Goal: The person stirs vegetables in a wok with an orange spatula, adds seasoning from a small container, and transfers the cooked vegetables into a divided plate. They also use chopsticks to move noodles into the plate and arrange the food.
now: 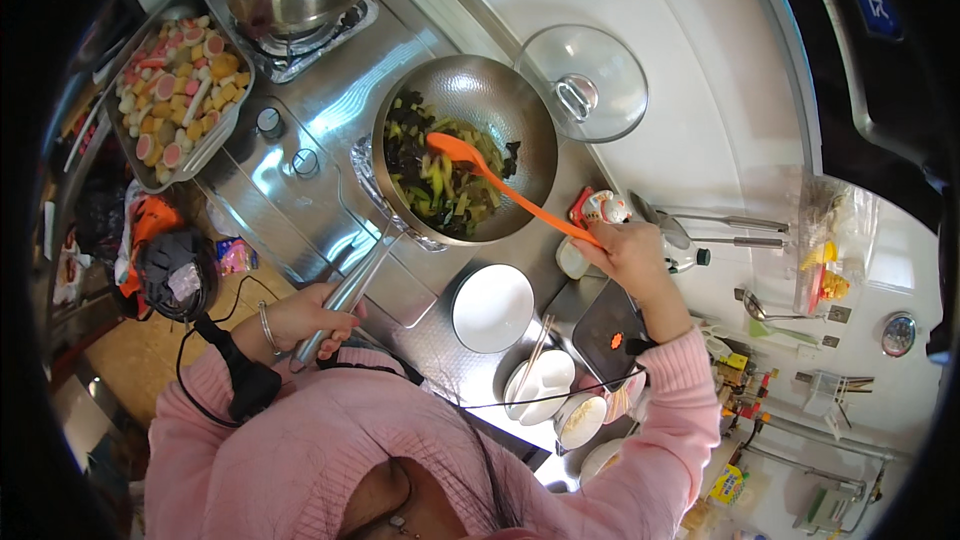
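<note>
A hammered metal wok [529,120] stands on a foil-lined gas burner. My left hand [319,319] is closed around its long metal handle [356,281]. In my right hand [626,255] is the end of an orange cooking spoon [517,199]. The spoon's head rests among the food, in the middle of the wok. Chopped green vegetables [442,184] and dark pieces that look like wood ear fungus [409,116] lie mostly on the wok's left and lower side. A glass lid [622,82] with a metal handle leans at the wall behind the wok.
A large steel pot [300,4] sits on the other burner. Beside it is a tray [202,154] of cut, mixed food pieces. Near the wok are a white bowl [493,307], a divided plate with chopsticks [551,375], a dark rectangular pan [607,330] and a cat figurine [604,206].
</note>
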`<state>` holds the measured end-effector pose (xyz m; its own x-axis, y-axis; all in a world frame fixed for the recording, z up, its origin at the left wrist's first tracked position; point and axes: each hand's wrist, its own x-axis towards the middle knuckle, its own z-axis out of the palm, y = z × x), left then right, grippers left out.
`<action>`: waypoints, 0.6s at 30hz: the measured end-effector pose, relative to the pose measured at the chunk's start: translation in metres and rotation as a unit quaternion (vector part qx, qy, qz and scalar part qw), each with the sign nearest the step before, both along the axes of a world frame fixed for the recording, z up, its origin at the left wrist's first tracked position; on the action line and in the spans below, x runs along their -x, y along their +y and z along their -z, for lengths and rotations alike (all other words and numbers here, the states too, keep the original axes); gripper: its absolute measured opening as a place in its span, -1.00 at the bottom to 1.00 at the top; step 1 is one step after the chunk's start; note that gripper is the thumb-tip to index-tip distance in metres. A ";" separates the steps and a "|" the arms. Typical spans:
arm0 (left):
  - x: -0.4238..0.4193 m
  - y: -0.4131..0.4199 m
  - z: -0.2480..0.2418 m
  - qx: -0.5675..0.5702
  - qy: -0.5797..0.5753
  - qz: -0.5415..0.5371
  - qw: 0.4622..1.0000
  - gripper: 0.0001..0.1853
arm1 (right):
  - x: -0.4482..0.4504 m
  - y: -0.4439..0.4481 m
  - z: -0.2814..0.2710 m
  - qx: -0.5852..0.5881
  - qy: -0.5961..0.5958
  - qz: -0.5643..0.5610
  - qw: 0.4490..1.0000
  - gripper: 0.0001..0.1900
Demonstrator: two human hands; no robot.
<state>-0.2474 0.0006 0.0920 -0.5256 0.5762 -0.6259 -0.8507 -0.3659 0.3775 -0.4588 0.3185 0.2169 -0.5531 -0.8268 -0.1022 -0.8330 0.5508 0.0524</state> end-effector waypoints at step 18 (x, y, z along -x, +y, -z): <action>0.000 -0.001 0.000 0.005 0.001 0.006 1.000 -0.85 | -0.015 -0.020 0.073 0.209 -0.625 0.467 0.590 -0.57</action>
<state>-0.2475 -0.0007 0.0918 -0.5194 0.5765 -0.6308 -0.8545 -0.3512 0.3826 -0.4437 0.2987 0.1441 -0.4955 -0.3194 -0.8078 0.5991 0.5476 -0.5841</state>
